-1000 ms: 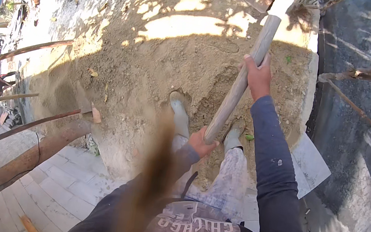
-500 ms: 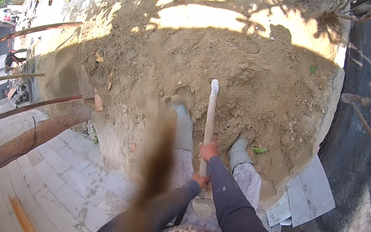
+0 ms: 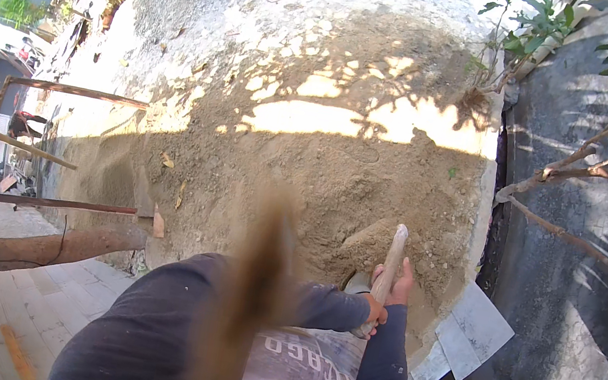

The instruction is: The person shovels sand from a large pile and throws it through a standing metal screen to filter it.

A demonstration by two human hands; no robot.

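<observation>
A pale wooden tool handle [image 3: 392, 264] slants across the sand in front of me, its whitish end pointing away. My left hand [image 3: 373, 313] is closed round its lower part, with the forearm crossing my body from the left. Just beyond it on the shaft, my right hand [image 3: 403, 282] wraps the same handle, thumb side up. The working end of the tool is out of sight, so its kind cannot be told. Sand [image 3: 338, 180] lies loose and trodden beyond my hands. A boot [image 3: 358, 283] shows partly beside the handle.
A blurred brown strip [image 3: 244, 301] hangs close to the lens. Rusty framing [image 3: 77, 91] and a log [image 3: 41, 249] stand left. Grey flat sheets [image 3: 476, 330] lie at the sand's right edge, near bare branches [image 3: 567, 175]. Another person [image 3: 24, 124] is far left.
My hands and the handle have moved right, and the handle now tilts. My body leans over, with the left arm crossing it. The view has shifted; my legs are mostly hidden.
</observation>
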